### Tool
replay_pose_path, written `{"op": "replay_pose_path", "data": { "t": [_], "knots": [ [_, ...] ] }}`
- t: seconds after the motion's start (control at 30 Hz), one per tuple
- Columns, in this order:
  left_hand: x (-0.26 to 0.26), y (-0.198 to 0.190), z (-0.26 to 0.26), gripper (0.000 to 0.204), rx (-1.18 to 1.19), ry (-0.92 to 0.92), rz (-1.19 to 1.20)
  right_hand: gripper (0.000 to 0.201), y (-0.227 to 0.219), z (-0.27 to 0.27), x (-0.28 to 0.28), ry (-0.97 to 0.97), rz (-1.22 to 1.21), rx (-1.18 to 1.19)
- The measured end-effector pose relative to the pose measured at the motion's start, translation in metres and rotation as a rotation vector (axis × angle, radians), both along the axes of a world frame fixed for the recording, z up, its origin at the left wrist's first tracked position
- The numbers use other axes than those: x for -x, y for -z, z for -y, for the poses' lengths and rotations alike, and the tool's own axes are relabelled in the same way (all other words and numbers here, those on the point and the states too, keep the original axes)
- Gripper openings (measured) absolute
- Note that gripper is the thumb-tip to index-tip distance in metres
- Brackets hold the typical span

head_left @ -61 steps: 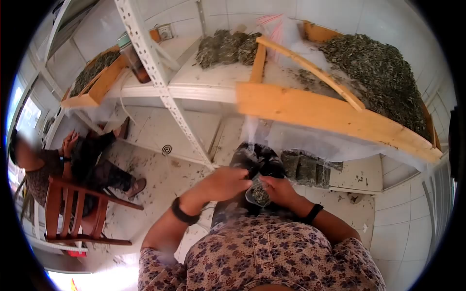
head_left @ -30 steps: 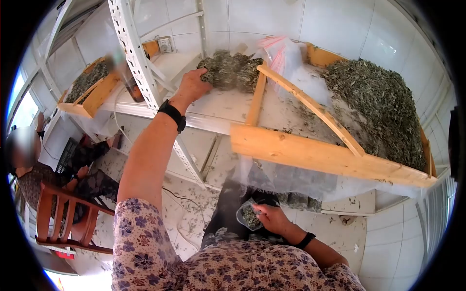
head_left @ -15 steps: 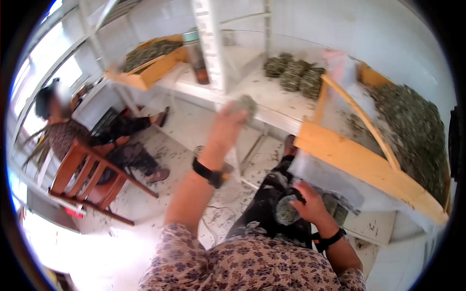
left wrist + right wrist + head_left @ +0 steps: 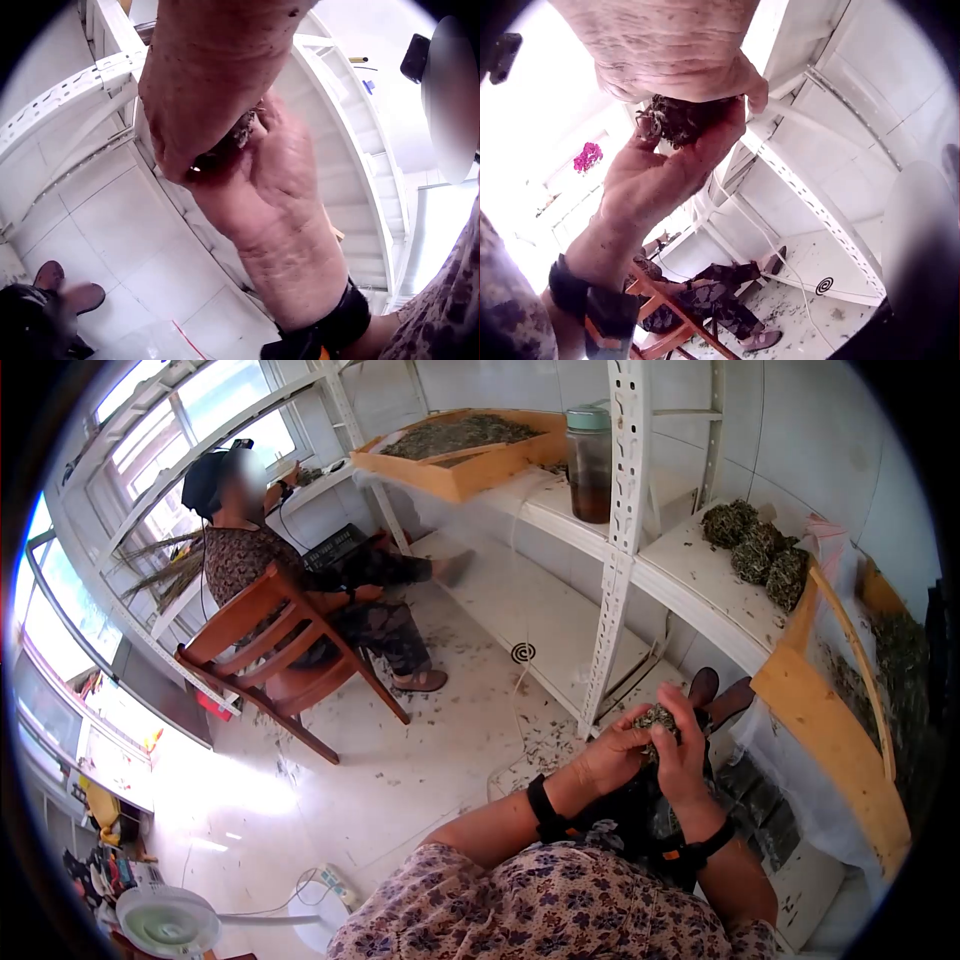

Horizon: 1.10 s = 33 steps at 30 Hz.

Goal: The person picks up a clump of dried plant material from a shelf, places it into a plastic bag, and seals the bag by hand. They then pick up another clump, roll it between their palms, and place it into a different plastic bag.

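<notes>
In front of my lap, both hands meet around a ball of dried leaves (image 4: 655, 720). My left hand (image 4: 612, 760) holds it from the left, thumb on its near side. From the right, my right hand (image 4: 684, 752) cups it, with fingers raised over it. In the right wrist view the dark leaf ball (image 4: 679, 120) is pressed between both palms, loose bits sticking out. The hands hide most of it in the left wrist view. A clear plastic bag (image 4: 154, 341) with a red strip lies below the hands. Three similar leaf balls (image 4: 755, 555) sit on the shelf.
A wooden tray (image 4: 830, 745) of loose dried leaves stands at the right, its corner near my right hand. A white metal post (image 4: 612, 580) rises just beyond the hands. A jar (image 4: 588, 465) stands on the shelf. A person (image 4: 270, 570) sits on a wooden chair (image 4: 290, 645) at the left.
My left hand has brought a leaf ball from the shelf down to my lap. The right hand has left the bag and joined it on the ball. The head view has turned left.
</notes>
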<state>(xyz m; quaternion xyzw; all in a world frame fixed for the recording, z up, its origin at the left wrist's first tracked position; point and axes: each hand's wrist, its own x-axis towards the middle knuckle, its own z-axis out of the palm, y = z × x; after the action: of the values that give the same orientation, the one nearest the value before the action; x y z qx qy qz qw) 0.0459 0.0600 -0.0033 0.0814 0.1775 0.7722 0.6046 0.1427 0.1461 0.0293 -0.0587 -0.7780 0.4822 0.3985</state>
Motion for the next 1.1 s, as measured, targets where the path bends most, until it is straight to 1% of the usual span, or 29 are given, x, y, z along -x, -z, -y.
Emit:
{"op": "replay_pose_path", "data": {
  "t": [0.03,0.1,0.13,0.2,0.23,0.27,0.3,0.33,0.37,0.4,0.47,0.5,0.6,0.63,0.73,0.77,0.8,0.87,0.9,0.97,1.03,1.1],
  "knots": [
    [-0.003,-0.003,-0.001,0.034,-0.001,-0.044,-0.038,0.034,0.002,0.004,0.005,0.024,-0.019,-0.022],
    [0.000,-0.020,0.009,0.031,-0.113,0.007,0.081,0.029,0.004,0.010,0.013,0.080,-0.046,-0.058],
    [-0.001,-0.021,0.013,0.031,-0.164,0.034,0.146,0.027,0.002,0.012,0.015,0.081,-0.056,-0.157],
    [-0.002,-0.001,0.012,0.042,0.025,-0.212,-0.514,0.025,-0.007,0.018,0.021,0.075,-0.081,-0.356],
    [-0.005,-0.010,0.014,0.044,-0.003,-0.190,-0.221,0.021,-0.012,0.023,0.024,0.087,-0.095,-0.392],
    [-0.003,-0.018,0.014,0.046,-0.035,-0.167,0.064,0.019,-0.011,0.022,0.028,0.080,-0.081,-0.376],
    [0.000,-0.013,0.013,0.051,-0.048,-0.166,0.117,0.017,-0.006,0.023,0.030,0.070,-0.064,-0.357],
    [0.001,-0.014,0.013,0.051,-0.020,-0.183,0.086,0.016,-0.003,0.026,0.031,0.056,-0.042,-0.336],
    [0.000,-0.015,0.014,0.051,0.011,-0.201,0.062,0.013,-0.011,0.028,0.032,0.057,-0.044,-0.349],
    [-0.002,-0.016,0.017,0.051,0.047,-0.217,0.042,0.013,-0.008,0.030,0.031,0.038,-0.030,-0.288],
    [-0.001,-0.019,0.022,0.046,-0.030,-0.165,0.096,0.014,-0.004,0.027,0.035,0.010,-0.028,-0.184],
    [0.002,-0.023,0.022,0.043,-0.075,-0.135,0.114,0.015,0.007,0.023,0.039,-0.039,-0.090,-0.099],
    [0.006,-0.031,0.024,0.044,0.072,-0.138,0.178,0.015,0.004,0.021,0.036,-0.073,-0.023,0.232],
    [0.008,-0.033,0.024,0.044,0.122,-0.140,0.200,0.016,0.003,0.022,0.036,-0.072,-0.031,0.215],
    [0.012,-0.035,0.025,0.044,0.279,-0.145,0.267,0.016,0.006,0.032,0.039,-0.075,-0.037,-0.077],
    [0.017,-0.017,0.019,0.044,0.236,-0.120,0.343,0.019,0.009,0.031,0.041,-0.106,-0.022,-0.282],
    [0.013,-0.001,0.019,0.045,0.178,-0.180,0.217,0.020,0.005,0.033,0.042,-0.091,-0.016,-0.354],
    [0.007,0.003,0.023,0.045,0.062,-0.299,-0.042,0.024,-0.010,0.042,0.044,-0.062,-0.010,-0.498],
    [0.007,0.004,0.024,0.044,0.034,-0.289,-0.069,0.028,-0.009,0.045,0.042,-0.066,0.048,-0.512],
    [0.006,0.006,0.024,0.042,-0.025,-0.271,-0.119,0.028,-0.008,0.045,0.044,-0.026,0.058,-0.496],
    [0.003,0.008,0.023,0.040,-0.018,-0.249,-0.077,0.027,-0.006,0.043,0.047,0.013,0.073,-0.477],
    [0.006,0.008,0.018,0.038,0.047,-0.226,0.043,0.027,-0.006,0.043,0.052,0.053,0.076,-0.463]
  ]
}}
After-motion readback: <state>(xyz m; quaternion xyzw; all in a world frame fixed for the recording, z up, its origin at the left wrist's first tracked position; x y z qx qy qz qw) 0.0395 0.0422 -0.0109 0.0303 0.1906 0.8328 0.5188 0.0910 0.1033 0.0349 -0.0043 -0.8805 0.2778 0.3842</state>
